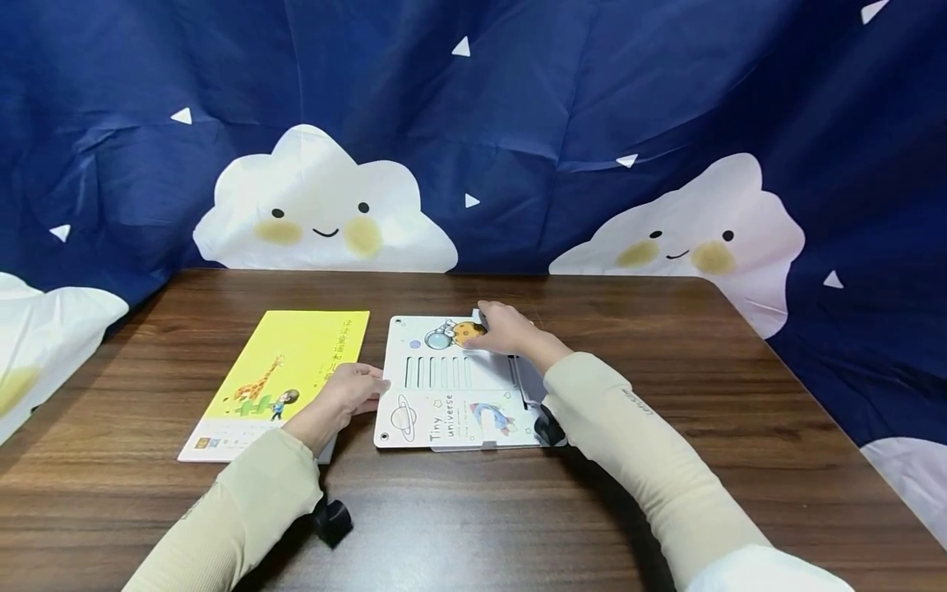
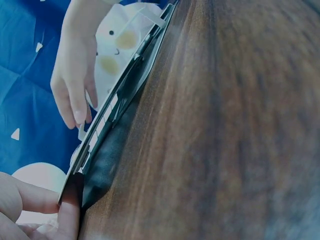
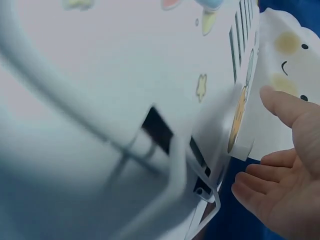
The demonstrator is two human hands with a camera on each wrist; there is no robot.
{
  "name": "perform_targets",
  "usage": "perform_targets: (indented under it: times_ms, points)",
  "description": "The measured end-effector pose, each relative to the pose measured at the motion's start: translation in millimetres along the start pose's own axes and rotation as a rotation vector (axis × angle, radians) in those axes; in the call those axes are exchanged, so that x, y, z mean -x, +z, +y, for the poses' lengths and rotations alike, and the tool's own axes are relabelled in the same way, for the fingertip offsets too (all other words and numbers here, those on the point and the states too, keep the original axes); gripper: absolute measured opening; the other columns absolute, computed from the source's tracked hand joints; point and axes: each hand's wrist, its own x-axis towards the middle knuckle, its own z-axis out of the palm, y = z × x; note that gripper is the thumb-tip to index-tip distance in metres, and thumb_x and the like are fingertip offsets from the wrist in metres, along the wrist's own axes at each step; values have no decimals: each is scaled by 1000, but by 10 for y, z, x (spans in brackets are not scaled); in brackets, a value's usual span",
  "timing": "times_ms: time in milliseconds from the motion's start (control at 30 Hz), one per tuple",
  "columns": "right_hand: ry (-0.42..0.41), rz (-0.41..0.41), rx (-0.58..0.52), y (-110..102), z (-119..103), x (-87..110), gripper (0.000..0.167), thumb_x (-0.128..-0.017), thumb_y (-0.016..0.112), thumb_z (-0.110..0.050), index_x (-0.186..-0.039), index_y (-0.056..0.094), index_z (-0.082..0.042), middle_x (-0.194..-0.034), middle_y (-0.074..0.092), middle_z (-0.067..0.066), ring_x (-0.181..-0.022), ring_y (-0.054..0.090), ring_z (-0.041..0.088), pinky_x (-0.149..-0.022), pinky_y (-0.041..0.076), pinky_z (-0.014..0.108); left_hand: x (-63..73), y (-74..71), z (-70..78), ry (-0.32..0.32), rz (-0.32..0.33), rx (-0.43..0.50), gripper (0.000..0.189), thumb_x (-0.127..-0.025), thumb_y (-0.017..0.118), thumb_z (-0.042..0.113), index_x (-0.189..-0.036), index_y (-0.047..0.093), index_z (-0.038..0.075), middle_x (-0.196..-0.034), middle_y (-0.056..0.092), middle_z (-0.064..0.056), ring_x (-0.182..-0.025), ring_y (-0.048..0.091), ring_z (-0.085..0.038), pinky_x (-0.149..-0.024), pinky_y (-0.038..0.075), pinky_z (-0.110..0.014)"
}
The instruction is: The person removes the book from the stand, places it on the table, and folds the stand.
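A white book stand [image 1: 491, 378] printed with "Tiny universe", planets and a rocket lies on the wooden table, its slotted panel facing up. My left hand [image 1: 346, 390] pinches its left edge; in the left wrist view the fingers [image 2: 67, 217] reach under the lifted rim. Over the far right corner is my right hand [image 1: 506, 329], beside an orange planet picture [image 1: 468, 333]. Seen from the right wrist, that hand [image 3: 295, 170] has loose, spread fingers and holds nothing. White wire page holders [image 3: 177, 165] stick out from the stand near a dark slot.
A yellow book [image 1: 296, 353] with a giraffe and a child on its cover lies left of the stand, partly under my left forearm. Behind the wooden table [image 1: 459, 526] hangs a dark blue curtain [image 1: 518, 99] with smiling clouds.
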Motion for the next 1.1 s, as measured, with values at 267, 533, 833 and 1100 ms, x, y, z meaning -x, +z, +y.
perform_targets:
  times_ms: [267,533,833,1100]
  points:
    - [14,-25,-18,68,9,-93,86,-74,61,-46,-132,24,5,-132,31,18,-120,29,26,-98,25,34,6,2,4,-4,0,-1,20,-80,49,-5,-98,49,-14,-75,59,-11,-69,57,-16,-71,49,-35]
    - [-5,-20,-11,85,20,-86,87,-71,64,-48,-131,28,4,-131,35,16,-118,32,26,-97,27,34,12,5,15,-9,-1,2,21,-80,49,-6,-99,49,-15,-76,59,-12,-67,57,-15,-70,49,-34]
    - [12,-18,23,107,1,-94,86,-69,66,-46,-131,30,2,-132,34,14,-119,31,25,-98,25,33,3,-4,6,-9,0,6,21,-80,48,-5,-99,48,-15,-76,59,-12,-67,56,-14,-70,49,-33]
    - [-8,15,34,99,-1,-74,84,-69,68,-43,-129,32,3,-128,38,15,-116,36,26,-96,28,34,3,-1,18,-13,7,-1,20,-80,49,-5,-98,49,-13,-76,59,-12,-67,56,-14,-69,49,-33]
